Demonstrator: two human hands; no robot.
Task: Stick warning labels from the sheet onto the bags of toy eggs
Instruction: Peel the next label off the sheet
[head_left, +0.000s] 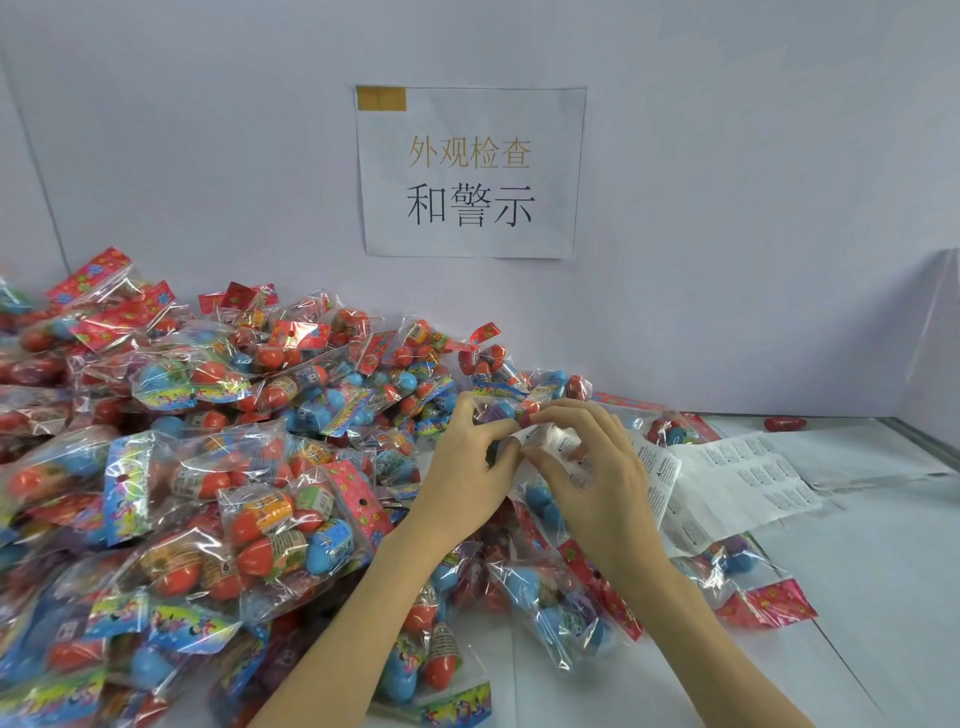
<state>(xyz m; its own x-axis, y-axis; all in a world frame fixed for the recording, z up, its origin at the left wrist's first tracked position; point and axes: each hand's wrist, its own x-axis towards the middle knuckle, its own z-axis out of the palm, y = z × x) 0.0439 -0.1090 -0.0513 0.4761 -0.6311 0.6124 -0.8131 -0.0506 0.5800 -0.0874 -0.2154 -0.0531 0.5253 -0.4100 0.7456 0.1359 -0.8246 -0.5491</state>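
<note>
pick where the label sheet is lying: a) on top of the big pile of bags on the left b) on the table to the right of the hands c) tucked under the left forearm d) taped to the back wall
b: the label sheet lies on the white table to the right of the hands, partly over a bag of toy eggs, while the right hand and left hand pinch one warning label.

Left hand (464, 462) fingers curled, right hand (597, 470) fingertips pinching, wrists close
</note>
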